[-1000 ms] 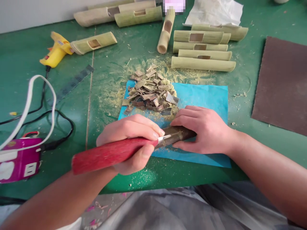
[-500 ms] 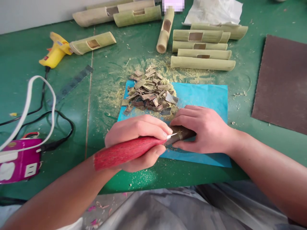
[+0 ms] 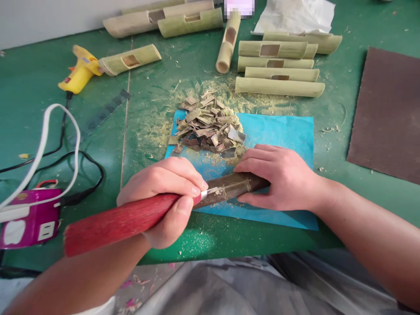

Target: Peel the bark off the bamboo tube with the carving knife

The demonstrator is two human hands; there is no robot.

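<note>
My left hand (image 3: 164, 188) is closed around the red handle (image 3: 114, 223) of a knife. Its short bright blade (image 3: 210, 192) rests on a dark brown bamboo stick (image 3: 229, 189). My right hand (image 3: 278, 177) lies over the stick's right end and pins it flat on a blue sheet (image 3: 278, 131) at the table's near edge. Just beyond my hands, on the sheet's far left corner, sits a pile of brown and grey bark chips (image 3: 206, 127).
Several pale green bamboo tubes (image 3: 278, 86) with cut windows lie at the back. A yellow glue gun (image 3: 80, 72), black cords, a white cable (image 3: 42, 144) and a magenta power strip (image 3: 29, 216) are at left. A brown sheet (image 3: 390, 113) lies at right. Sawdust covers the green tabletop.
My left hand pushed the knife rightward along the stick, then drew it back to the left, uncovering more of the dark stick. My right hand has stayed in place.
</note>
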